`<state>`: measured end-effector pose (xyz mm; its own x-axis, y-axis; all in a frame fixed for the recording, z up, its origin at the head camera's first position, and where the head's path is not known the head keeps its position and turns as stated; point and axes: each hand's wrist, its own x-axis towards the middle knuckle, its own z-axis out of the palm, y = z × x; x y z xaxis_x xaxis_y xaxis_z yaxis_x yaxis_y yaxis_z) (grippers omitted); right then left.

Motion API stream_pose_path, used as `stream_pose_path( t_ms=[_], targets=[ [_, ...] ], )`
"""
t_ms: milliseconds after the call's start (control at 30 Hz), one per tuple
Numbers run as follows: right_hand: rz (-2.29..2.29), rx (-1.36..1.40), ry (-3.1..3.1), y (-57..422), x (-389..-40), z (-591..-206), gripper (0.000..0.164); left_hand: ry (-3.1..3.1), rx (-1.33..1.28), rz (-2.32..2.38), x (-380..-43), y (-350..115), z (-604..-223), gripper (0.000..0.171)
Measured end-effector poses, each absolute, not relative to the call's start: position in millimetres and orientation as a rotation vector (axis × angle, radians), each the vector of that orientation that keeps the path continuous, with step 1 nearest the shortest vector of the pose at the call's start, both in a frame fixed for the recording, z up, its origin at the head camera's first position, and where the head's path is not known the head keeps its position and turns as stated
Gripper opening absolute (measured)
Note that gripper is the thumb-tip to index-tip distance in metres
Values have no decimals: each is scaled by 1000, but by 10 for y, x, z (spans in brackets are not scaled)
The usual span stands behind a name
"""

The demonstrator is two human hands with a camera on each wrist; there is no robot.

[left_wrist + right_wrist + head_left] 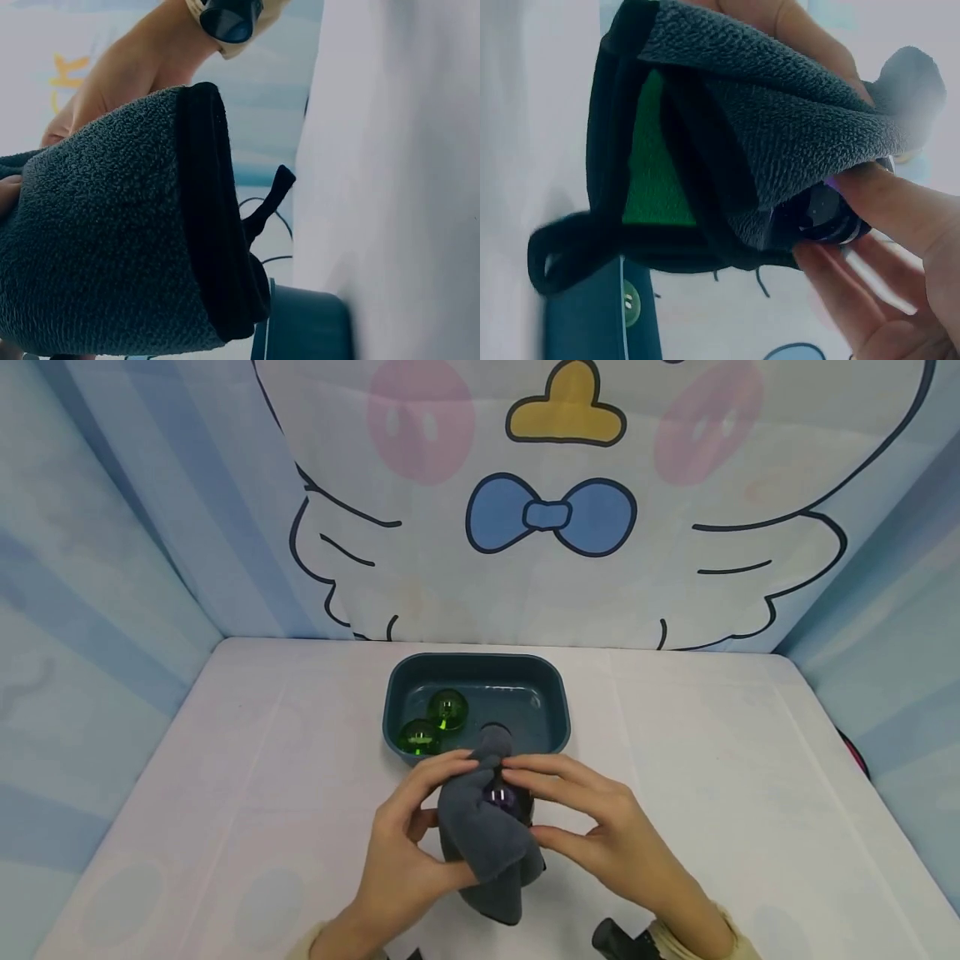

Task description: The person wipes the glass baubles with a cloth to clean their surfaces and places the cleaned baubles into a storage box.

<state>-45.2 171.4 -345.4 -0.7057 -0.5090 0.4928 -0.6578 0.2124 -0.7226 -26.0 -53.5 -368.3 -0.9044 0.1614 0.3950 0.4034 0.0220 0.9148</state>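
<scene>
My left hand (408, 847) grips a dark grey terry cloth (483, 835), fingers at its far side and thumb on the near side. The cloth is draped over a dark purple glass ball (821, 214), which shows partly through a gap in the folds. From the other side, my right hand (603, 814) holds the ball with fingertips and thumb. Lower edges of the cloth hang in loose folds with black trim and a loop; a green inner face (656, 165) shows in the right wrist view.
Just beyond the hands stands a dark teal rectangular bin (525, 697) on the white table (285, 827). Two green glass balls (448, 708) lie at its left side. A printed curtain (420, 585) closes off the back, with more fabric on both sides.
</scene>
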Motion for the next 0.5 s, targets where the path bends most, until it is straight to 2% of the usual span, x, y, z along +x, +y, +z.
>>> stream_pose_path(
  t_ms=[267,367,500],
  targets=[
    [1798,740,-2509,1701,-380,-3411,48,-2108,-638,-1986,-245,-503,-3691,78],
    [1757,763,-2525,1693,-392,-3412,49,-2089,-631,-1974,-258,-503,-3710,78],
    [1582,941,-2463,1701,-418,-3414,52,-2063,-623,-1974,-283,-518,-3729,79]
  ],
)
